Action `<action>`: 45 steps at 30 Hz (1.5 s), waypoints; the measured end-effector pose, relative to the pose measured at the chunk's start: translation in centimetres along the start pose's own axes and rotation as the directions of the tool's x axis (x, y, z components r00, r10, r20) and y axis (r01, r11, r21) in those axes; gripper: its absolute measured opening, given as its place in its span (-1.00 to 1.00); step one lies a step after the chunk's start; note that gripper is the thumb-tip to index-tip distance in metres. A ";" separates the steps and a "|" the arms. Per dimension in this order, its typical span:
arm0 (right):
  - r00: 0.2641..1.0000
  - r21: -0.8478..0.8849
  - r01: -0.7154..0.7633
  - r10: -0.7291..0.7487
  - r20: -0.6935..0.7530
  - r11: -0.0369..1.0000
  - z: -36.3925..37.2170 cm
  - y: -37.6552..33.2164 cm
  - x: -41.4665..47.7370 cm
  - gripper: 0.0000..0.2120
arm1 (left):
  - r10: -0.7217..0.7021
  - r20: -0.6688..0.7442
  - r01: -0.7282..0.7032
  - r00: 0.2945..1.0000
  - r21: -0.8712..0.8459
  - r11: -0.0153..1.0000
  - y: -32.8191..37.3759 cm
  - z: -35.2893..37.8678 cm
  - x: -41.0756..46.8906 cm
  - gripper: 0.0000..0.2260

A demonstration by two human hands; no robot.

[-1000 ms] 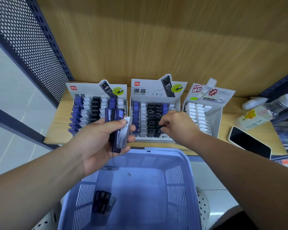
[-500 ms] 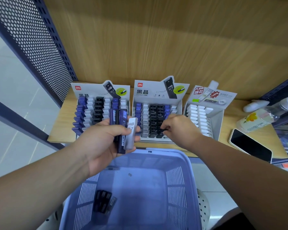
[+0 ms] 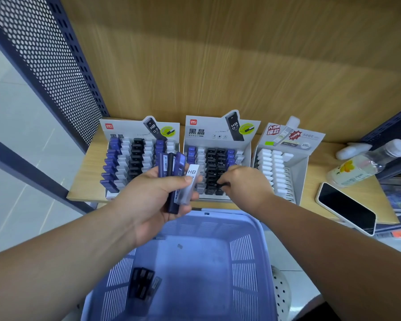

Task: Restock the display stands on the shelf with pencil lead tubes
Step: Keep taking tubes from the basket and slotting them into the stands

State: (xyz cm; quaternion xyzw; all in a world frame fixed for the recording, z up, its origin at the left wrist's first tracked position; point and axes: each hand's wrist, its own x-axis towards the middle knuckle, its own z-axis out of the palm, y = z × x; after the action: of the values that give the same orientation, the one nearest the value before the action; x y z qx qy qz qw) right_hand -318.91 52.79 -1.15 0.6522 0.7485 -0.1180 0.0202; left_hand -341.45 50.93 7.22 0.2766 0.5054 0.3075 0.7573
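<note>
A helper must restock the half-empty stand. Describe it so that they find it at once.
On the wooden shelf stand three cardboard display stands. Take the rightmost stand, between the middle stand and the phone. It alone holds only white tubes, with empty slots showing.

Three cardboard display stands sit side by side on the wooden shelf. The left stand holds slanted rows of purple, white and black pencil lead tubes. The middle stand carries purple, white and black tubes marked HB, its black rows in the centre. The right stand holds only white tubes, filling its left columns. A fanned bunch of tubes, purple, black and one translucent white marked HB, stands upright before the left and middle stands. A few black tubes lie flat in the basket.
</note>
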 end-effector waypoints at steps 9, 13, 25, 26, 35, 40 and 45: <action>0.998 0.042 -0.061 0.060 0.032 0.997 -1.9 -0.7 -0.4 -0.76 | 0.023 -0.034 -0.020 0.999 0.077 0.997 -0.3 0.8 -0.4 -0.76; 0.976 0.823 -0.216 0.096 0.195 0.526 -6.2 -2.9 -2.0 -0.69 | 0.048 -0.065 -0.036 0.997 0.184 0.982 -0.5 1.3 -0.4 -0.75; 0.946 0.799 -0.239 0.316 0.065 0.552 -9.6 4.1 -3.2 -0.96 | -0.068 -0.073 0.075 0.995 0.102 0.992 -1.0 5.4 1.4 -0.71; 0.931 0.698 -0.267 0.364 0.010 0.664 -9.3 5.2 -2.8 -0.93 | -0.077 -0.069 0.084 0.995 0.105 0.991 -0.9 5.4 1.5 -0.74; 0.950 0.164 -0.238 0.265 -0.164 0.957 -5.6 6.8 1.6 -0.89 | -0.076 -0.083 0.085 0.994 0.115 0.990 0.3 4.1 2.0 -0.81; 0.972 -0.008 -0.182 0.179 -0.155 0.983 -3.8 6.7 3.0 -0.89 | -0.083 -0.100 0.095 0.992 0.126 0.987 0.9 3.6 2.1 -0.83; 0.969 -0.066 -0.165 0.149 -0.198 0.984 -3.1 6.4 3.2 -0.85 | -0.069 -0.108 0.084 0.992 0.137 0.987 1.4 2.8 2.1 -0.78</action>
State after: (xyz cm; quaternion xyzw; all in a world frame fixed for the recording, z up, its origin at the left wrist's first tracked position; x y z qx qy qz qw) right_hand -312.75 57.29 0.27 0.7165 0.6971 -0.0216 -0.0162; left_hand -338.44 53.09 7.99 0.2937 0.5744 0.2553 0.7202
